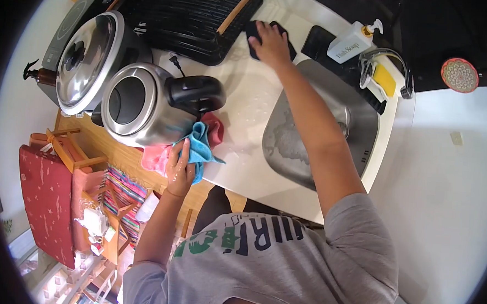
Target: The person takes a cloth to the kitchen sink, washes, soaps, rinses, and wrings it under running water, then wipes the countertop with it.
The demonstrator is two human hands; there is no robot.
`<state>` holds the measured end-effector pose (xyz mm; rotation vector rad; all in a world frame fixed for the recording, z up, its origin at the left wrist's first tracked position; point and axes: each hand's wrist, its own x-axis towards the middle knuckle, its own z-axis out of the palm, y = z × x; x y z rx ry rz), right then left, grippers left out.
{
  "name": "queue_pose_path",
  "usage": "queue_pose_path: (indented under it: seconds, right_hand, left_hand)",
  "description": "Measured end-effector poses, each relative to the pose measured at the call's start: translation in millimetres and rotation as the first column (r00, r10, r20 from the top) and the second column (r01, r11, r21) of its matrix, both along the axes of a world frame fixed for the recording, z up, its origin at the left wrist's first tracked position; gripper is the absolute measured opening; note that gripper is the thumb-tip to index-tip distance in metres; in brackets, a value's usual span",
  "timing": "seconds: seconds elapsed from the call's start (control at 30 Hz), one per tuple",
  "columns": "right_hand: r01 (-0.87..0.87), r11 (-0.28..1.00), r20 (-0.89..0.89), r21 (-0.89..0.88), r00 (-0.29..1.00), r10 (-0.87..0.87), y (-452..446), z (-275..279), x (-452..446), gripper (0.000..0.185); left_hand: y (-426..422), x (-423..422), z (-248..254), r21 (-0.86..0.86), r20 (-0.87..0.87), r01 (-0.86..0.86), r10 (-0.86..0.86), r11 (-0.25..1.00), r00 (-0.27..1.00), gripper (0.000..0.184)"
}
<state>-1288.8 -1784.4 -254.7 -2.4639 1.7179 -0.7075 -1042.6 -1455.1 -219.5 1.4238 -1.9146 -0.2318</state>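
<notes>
My left hand (181, 168) grips a wet-looking blue cloth (201, 147) by the counter's front edge, against the lower side of a steel electric kettle (163, 106). The kettle has a black lid and a black handle (197, 93) pointing right. Under the blue cloth a pink-red cloth (214, 129) shows in part. With fingers spread, my right hand (272, 46) lies on a flat black pad (255, 40) near the back of the counter. Whether that pad is fabric or rubber, I cannot tell.
A steel sink (288, 138) is set in the counter, with a dish soap bottle (348, 43), faucet (404, 72) and yellow sponge (384, 79) behind it. A black ridged rack (190, 17) and a glass-lidded pot (88, 61) stand left. Water drops spot the counter (240, 113).
</notes>
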Motion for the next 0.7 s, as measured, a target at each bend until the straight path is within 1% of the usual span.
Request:
queue_pose_path:
  seconds: [0.03,0.07,0.1,0.13,0.17,0.2,0.27,0.33,0.4,0.5,0.53,0.57,0.6,0.63,0.67,0.7]
  right_hand:
    - [0.005,1.000,-0.010,-0.017,1.000,-0.005,26.4,2.4,8.8,0.057]
    - [-0.031,0.999,0.013,0.011,0.999,0.030,55.3,5.2,15.6,0.056]
    - [-0.085,0.996,0.032,0.005,0.996,0.084,90.3,8.9,21.0,0.056]
    - [-0.081,0.997,-0.010,0.006,0.997,0.081,121.8,6.6,29.6,0.058]
    - [-0.091,0.993,0.010,0.077,0.996,0.090,159.6,21.0,36.6,0.059]
    - [-0.099,0.992,0.004,0.083,0.995,0.099,191.9,26.4,41.5,0.059]
    - [-0.086,0.986,0.008,0.145,0.996,0.086,249.0,30.6,49.2,0.063]
    - [-0.095,0.967,-0.020,0.237,0.995,0.102,297.2,47.5,50.4,0.066]
    - [-0.095,0.972,0.089,0.216,0.993,0.078,339.3,49.8,37.7,0.064]
    - [0.073,0.962,0.018,0.265,0.997,-0.080,393.7,47.6,-6.4,0.065]
    - [0.189,0.934,-0.056,0.303,0.982,-0.180,410.0,49.9,-26.2,0.067]
    - [0.297,0.896,-0.128,0.329,0.954,-0.269,425.2,51.5,-50.0,0.068]
    - [0.415,0.873,-0.137,0.257,0.910,-0.392,442.9,44.4,-75.8,0.068]
    - [0.509,0.834,-0.093,0.214,0.860,-0.501,460.4,39.1,-105.4,0.066]
    - [0.616,0.769,-0.074,0.173,0.786,-0.614,471.7,45.2,-131.1,0.063]
    - [0.713,0.695,-0.061,0.094,0.701,-0.710,480.4,46.9,-155.3,0.059]
  left_hand:
    - [-2.5,1.5,-2.6,-0.006,-0.040,0.011,-0.011,1.000,0.999,0.053]
    - [-2.9,1.8,-3.1,-0.008,-0.081,0.021,-0.021,1.000,0.996,0.053]
    - [-4.2,0.7,-2.1,-0.021,-0.079,0.022,-0.024,1.000,0.997,0.055]
    - [-7.2,2.1,-2.5,-0.020,-0.086,0.033,-0.035,0.999,0.996,0.055]
    - [-7.6,2.3,-3.1,-0.031,-0.106,0.047,-0.050,0.998,0.993,0.055]
    - [-6.4,1.8,-3.2,-0.043,-0.126,0.063,-0.068,0.997,0.990,0.056]
    - [-8.1,2.7,-1.9,-0.056,-0.111,0.091,-0.097,0.994,0.989,0.056]
    - [-6.7,2.1,-2.7,-0.005,-0.122,0.105,-0.105,0.994,0.987,0.054]
    - [-8.6,-1.1,-5.5,0.012,-0.175,0.167,-0.162,0.986,0.971,0.052]
    - [-16.7,-12.4,-1.0,0.027,-0.196,0.217,-0.208,0.976,0.958,0.053]
    - [-17.6,-15.7,1.0,0.021,-0.207,0.257,-0.247,0.966,0.947,0.053]
    - [-19.9,-19.3,3.6,0.059,-0.195,0.249,-0.233,0.967,0.953,0.053]
    - [-22.5,-22.6,6.4,0.096,-0.179,0.234,-0.215,0.968,0.960,0.053]
    - [-23.6,-24.4,9.5,0.106,-0.155,0.227,-0.209,0.968,0.965,0.053]
    - [-24.3,-25.5,9.1,0.097,-0.158,0.249,-0.232,0.964,0.960,0.053]
    - [-25.6,-26.8,7.8,0.091,-0.147,0.243,-0.228,0.966,0.963,0.054]
